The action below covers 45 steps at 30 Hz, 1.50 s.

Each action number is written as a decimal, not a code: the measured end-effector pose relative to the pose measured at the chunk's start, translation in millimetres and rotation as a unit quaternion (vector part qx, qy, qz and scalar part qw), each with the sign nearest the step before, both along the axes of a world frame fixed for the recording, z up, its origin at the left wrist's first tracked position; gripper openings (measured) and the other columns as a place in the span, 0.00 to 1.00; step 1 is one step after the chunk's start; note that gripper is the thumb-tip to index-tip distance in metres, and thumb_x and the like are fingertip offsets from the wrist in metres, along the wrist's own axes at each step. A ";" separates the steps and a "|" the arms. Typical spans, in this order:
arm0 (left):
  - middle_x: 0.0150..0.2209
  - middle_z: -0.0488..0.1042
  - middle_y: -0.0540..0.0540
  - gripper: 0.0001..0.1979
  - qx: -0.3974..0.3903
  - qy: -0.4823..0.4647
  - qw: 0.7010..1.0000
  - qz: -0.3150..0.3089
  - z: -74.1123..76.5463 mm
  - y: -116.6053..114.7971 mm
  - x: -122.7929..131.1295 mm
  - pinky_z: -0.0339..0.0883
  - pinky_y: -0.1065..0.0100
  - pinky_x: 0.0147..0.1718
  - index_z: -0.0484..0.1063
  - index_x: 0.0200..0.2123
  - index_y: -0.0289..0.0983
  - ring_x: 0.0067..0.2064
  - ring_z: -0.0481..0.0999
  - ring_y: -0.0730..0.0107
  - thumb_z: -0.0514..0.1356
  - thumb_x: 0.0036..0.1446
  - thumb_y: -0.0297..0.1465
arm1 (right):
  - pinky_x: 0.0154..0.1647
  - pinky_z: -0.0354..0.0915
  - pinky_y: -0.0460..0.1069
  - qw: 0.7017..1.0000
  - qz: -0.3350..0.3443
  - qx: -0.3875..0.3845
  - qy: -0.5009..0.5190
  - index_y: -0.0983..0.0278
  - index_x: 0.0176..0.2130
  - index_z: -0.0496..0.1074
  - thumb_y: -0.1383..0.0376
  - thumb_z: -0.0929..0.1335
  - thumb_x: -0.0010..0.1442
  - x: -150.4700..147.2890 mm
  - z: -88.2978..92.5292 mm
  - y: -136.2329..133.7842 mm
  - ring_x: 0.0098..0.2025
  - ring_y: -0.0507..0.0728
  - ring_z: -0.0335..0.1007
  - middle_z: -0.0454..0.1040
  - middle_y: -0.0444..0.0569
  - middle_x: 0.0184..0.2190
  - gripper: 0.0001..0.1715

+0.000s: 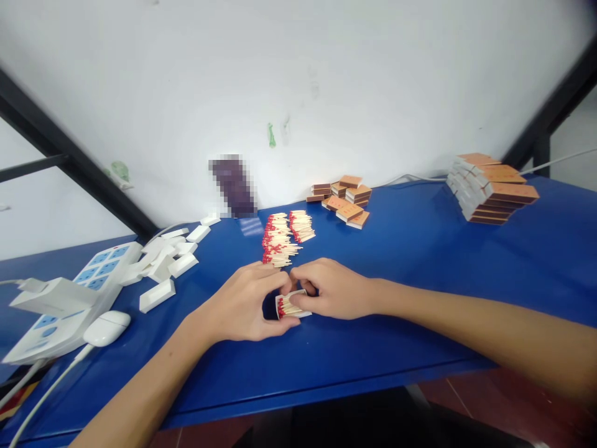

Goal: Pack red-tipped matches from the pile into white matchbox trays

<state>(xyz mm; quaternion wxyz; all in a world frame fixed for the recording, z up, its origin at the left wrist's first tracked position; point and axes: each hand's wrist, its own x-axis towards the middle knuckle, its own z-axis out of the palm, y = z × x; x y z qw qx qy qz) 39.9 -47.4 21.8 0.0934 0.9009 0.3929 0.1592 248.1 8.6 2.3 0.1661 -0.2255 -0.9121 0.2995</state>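
My left hand and my right hand meet near the front of the blue table, both closed round a small white matchbox tray that holds red-tipped matches. The left fingers curl over its left end, and the right fingers pinch its right side. Just beyond the hands lies a pile of loose red-tipped matches, spread in two bunches.
Several empty white inner trays lie at the left, beside a white power strip and a white earbud case. Orange matchbox sleeves sit at the back centre, and a taller stack at the back right. A white wall stands behind.
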 end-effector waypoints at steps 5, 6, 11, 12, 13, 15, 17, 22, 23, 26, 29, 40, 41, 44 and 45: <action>0.31 0.73 0.51 0.16 0.001 0.001 1.000 -0.007 -3.5 0.4 -0.8 0.60 0.66 0.36 0.65 0.32 0.38 0.32 0.71 0.68 0.66 0.55 0.42 | 0.26 0.49 0.45 1.000 -0.005 0.008 -0.003 0.64 0.29 0.67 0.62 0.70 0.56 0.5 0.0 0.1 0.23 0.47 0.56 0.64 0.38 0.22 0.10; 0.31 0.73 0.51 0.17 0.002 0.001 1.000 -0.009 -4.1 0.5 -0.8 0.60 0.66 0.36 0.65 0.32 0.38 0.33 0.71 0.68 0.66 0.55 0.43 | 0.26 0.49 0.45 1.000 -0.003 0.007 0.001 0.64 0.29 0.67 0.63 0.69 0.56 0.4 -0.4 0.5 0.24 0.47 0.57 0.65 0.38 0.22 0.08; 0.31 0.73 0.51 0.19 0.003 -0.002 1.000 -0.011 -5.8 1.7 0.8 0.60 0.66 0.36 0.64 0.32 0.38 0.32 0.71 0.69 0.66 0.54 0.45 | 0.26 0.50 0.45 1.000 0.002 0.009 0.007 0.64 0.29 0.67 0.64 0.68 0.59 -0.7 -1.8 1.4 0.23 0.47 0.57 0.65 0.38 0.22 0.07; 0.31 0.73 0.52 0.20 0.002 -0.002 1.000 -0.014 -5.7 1.8 1.1 0.60 0.66 0.36 0.64 0.32 0.38 0.32 0.71 0.69 0.66 0.54 0.46 | 0.26 0.49 0.45 1.000 0.001 0.012 0.005 0.64 0.29 0.67 0.63 0.68 0.58 -0.9 -1.7 1.1 0.23 0.47 0.57 0.65 0.38 0.22 0.08; 0.30 0.73 0.52 0.20 0.002 -0.003 1.000 -0.017 -5.3 1.8 1.0 0.60 0.66 0.36 0.64 0.32 0.38 0.31 0.71 0.69 0.66 0.54 0.47 | 0.26 0.49 0.45 1.000 0.000 0.014 0.001 0.64 0.29 0.67 0.62 0.69 0.58 -0.9 -1.5 0.8 0.23 0.47 0.57 0.65 0.38 0.22 0.10; 0.31 0.73 0.51 0.21 0.011 -0.009 1.000 -0.019 -3.5 2.0 -0.6 0.61 0.66 0.35 0.64 0.33 0.38 0.32 0.70 0.69 0.66 0.53 0.48 | 0.26 0.49 0.45 1.000 -0.002 0.016 -0.001 0.64 0.29 0.66 0.61 0.69 0.58 -0.6 -1.2 0.1 0.23 0.47 0.56 0.64 0.38 0.22 0.12; 0.33 0.73 0.49 0.17 0.031 -0.020 0.999 -0.011 -0.8 3.3 -5.3 0.62 0.65 0.36 0.65 0.35 0.37 0.33 0.71 0.67 0.63 0.56 0.45 | 0.26 0.49 0.45 1.000 0.003 0.009 0.006 0.64 0.30 0.67 0.61 0.68 0.60 0.0 -1.3 0.0 0.23 0.47 0.56 0.64 0.38 0.21 0.10; 0.40 0.75 0.46 0.10 0.069 -0.029 0.995 0.072 3.8 13.8 -28.1 0.64 0.65 0.40 0.70 0.44 0.37 0.39 0.73 0.66 0.51 0.68 0.34 | 0.28 0.53 0.45 0.997 -0.014 -0.020 0.076 0.64 0.34 0.68 0.67 0.63 0.65 2.0 -2.6 1.3 0.24 0.48 0.57 0.63 0.37 0.21 0.06; 0.42 0.76 0.46 0.12 0.070 -0.032 0.994 0.083 3.3 16.4 -33.0 0.65 0.66 0.41 0.70 0.47 0.38 0.41 0.74 0.66 0.49 0.69 0.33 | 0.29 0.54 0.46 0.996 -0.020 -0.022 0.087 0.64 0.36 0.68 0.67 0.63 0.64 2.4 -2.5 1.6 0.24 0.48 0.57 0.63 0.38 0.22 0.06; 0.41 0.77 0.46 0.13 0.060 -0.046 0.994 0.082 -0.6 22.8 -44.5 0.66 0.68 0.41 0.69 0.51 0.38 0.40 0.75 0.68 0.48 0.70 0.32 | 0.33 0.57 0.47 0.997 0.003 -0.006 0.074 0.64 0.42 0.68 0.64 0.67 0.61 4.3 -0.9 2.4 0.29 0.50 0.60 0.65 0.41 0.28 0.08; 0.35 0.76 0.49 0.15 0.054 -0.060 0.995 0.062 -5.5 26.1 -49.5 0.66 0.69 0.38 0.70 0.49 0.38 0.34 0.74 0.71 0.45 0.70 0.29 | 0.37 0.59 0.48 0.998 0.053 -0.010 0.036 0.63 0.47 0.64 0.61 0.71 0.56 7.0 2.6 3.5 0.35 0.52 0.62 0.67 0.44 0.36 0.21; 0.31 0.74 0.48 0.08 0.091 0.035 0.991 0.094 -8.7 25.5 -44.7 0.62 0.68 0.34 0.74 0.38 0.37 0.31 0.70 0.70 0.54 0.60 0.27 | 0.36 0.57 0.49 0.996 0.076 0.036 -0.015 0.60 0.43 0.60 0.65 0.69 0.55 8.2 5.2 -1.3 0.32 0.52 0.61 0.68 0.42 0.37 0.17; 0.31 0.73 0.49 0.08 0.089 0.039 0.991 0.096 -8.7 25.5 -44.7 0.62 0.68 0.34 0.74 0.37 0.37 0.31 0.70 0.70 0.55 0.59 0.27 | 0.34 0.57 0.48 0.997 0.070 0.039 -0.014 0.60 0.43 0.60 0.63 0.69 0.56 7.6 4.3 -1.8 0.32 0.52 0.61 0.68 0.43 0.37 0.17; 0.30 0.72 0.49 0.06 0.075 0.044 0.991 0.104 -8.3 25.5 -45.1 0.62 0.69 0.33 0.74 0.34 0.37 0.30 0.70 0.70 0.56 0.56 0.27 | 0.36 0.59 0.49 0.996 0.070 0.048 0.004 0.61 0.47 0.62 0.59 0.69 0.59 7.2 2.9 -2.3 0.36 0.54 0.64 0.70 0.47 0.42 0.19; 0.29 0.72 0.49 0.05 0.072 0.044 0.991 0.107 -8.1 25.4 -45.2 0.62 0.69 0.33 0.74 0.33 0.37 0.30 0.70 0.70 0.57 0.56 0.27 | 0.37 0.60 0.49 0.996 0.070 0.051 0.019 0.62 0.49 0.62 0.58 0.68 0.61 7.5 2.6 -2.1 0.37 0.54 0.65 0.70 0.48 0.44 0.19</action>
